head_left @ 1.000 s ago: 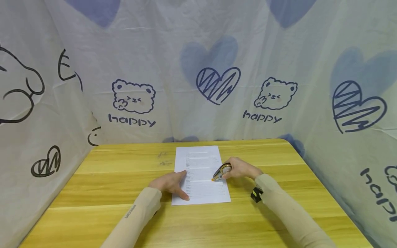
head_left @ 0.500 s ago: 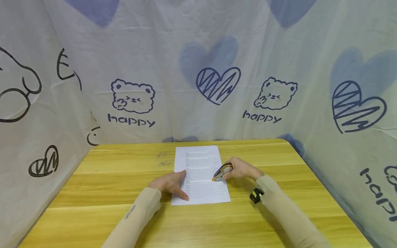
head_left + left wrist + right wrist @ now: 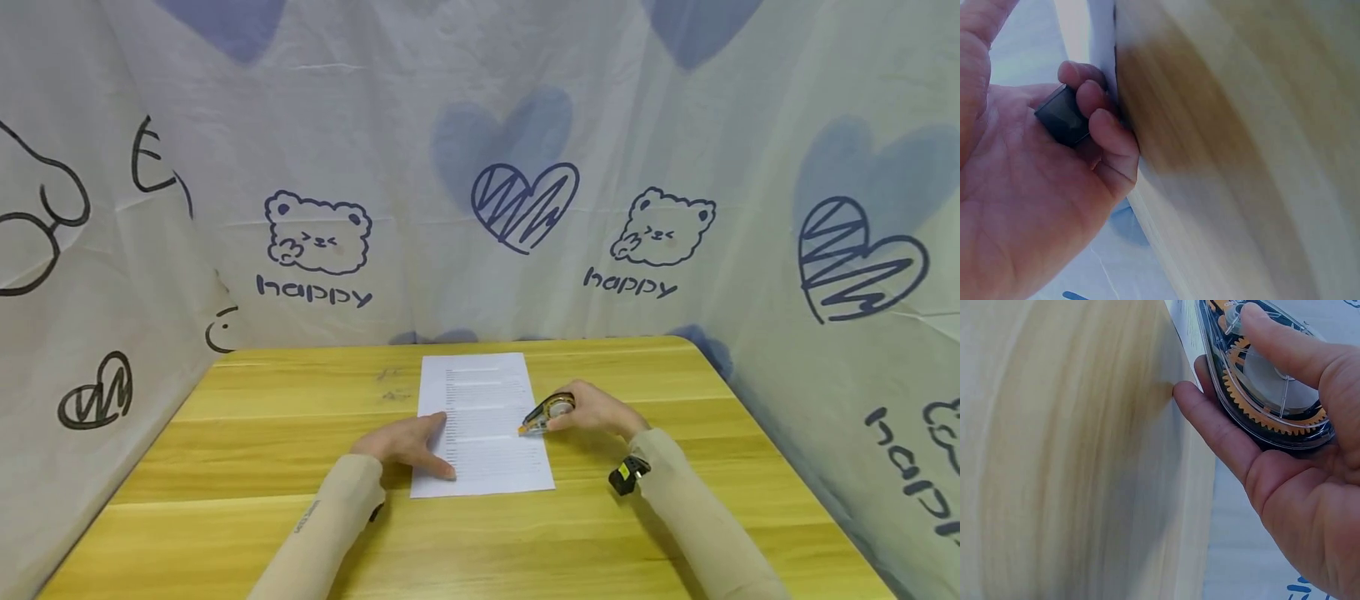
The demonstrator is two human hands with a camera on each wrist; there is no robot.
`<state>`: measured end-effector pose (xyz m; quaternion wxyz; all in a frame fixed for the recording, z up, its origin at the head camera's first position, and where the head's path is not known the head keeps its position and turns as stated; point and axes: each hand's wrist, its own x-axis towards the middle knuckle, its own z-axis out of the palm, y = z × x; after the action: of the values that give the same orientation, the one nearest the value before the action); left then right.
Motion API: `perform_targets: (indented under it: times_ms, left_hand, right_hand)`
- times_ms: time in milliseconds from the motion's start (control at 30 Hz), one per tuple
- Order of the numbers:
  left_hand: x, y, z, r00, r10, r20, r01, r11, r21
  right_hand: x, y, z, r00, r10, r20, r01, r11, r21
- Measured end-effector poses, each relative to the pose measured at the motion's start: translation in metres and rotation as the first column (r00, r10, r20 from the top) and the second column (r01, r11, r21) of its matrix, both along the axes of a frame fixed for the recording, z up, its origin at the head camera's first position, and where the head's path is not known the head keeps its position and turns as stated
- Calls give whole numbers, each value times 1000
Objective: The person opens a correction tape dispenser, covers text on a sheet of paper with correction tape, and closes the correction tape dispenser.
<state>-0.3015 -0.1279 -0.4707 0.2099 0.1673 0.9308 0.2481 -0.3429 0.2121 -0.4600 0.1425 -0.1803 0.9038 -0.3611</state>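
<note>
A printed white sheet of paper (image 3: 495, 467) lies on the wooden table. My left hand (image 3: 401, 442) rests on its left edge, thumb and index finger spread over the sheet. In the left wrist view, the other fingers of the left hand (image 3: 1041, 175) curl round a small dark cap (image 3: 1063, 115). My right hand (image 3: 596, 411) grips a correction tape (image 3: 551, 410) at the sheet's right side, its orange tip at the ends of the printed lines. In the right wrist view, the correction tape (image 3: 1279, 381) shows an orange gear and a white spool, held between thumb and fingers.
The wooden table (image 3: 487, 550) stretches around the sheet, with faint grey marks (image 3: 392, 385) left of it. A patterned white curtain (image 3: 420, 167) hangs behind and on both sides. A black wrist camera (image 3: 626, 475) sits under the right wrist.
My right hand has moved slightly to the right and away from me with the correction tape. The left hand stays on the sheet. The head view has turned slightly.
</note>
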Motion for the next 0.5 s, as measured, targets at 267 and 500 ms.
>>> perform_targets:
  times_ms: [267,500]
  left_hand:
    - [4,-14,4,997,-60,-45,61,998,23]
    - [2,-20,4,993,29,-117,-13,990,140]
  right_hand:
    - [2,-1,0,1000,-21,-13,22,1000,13]
    - [1,-6,-4,999,-1,-39,1,1000,-2]
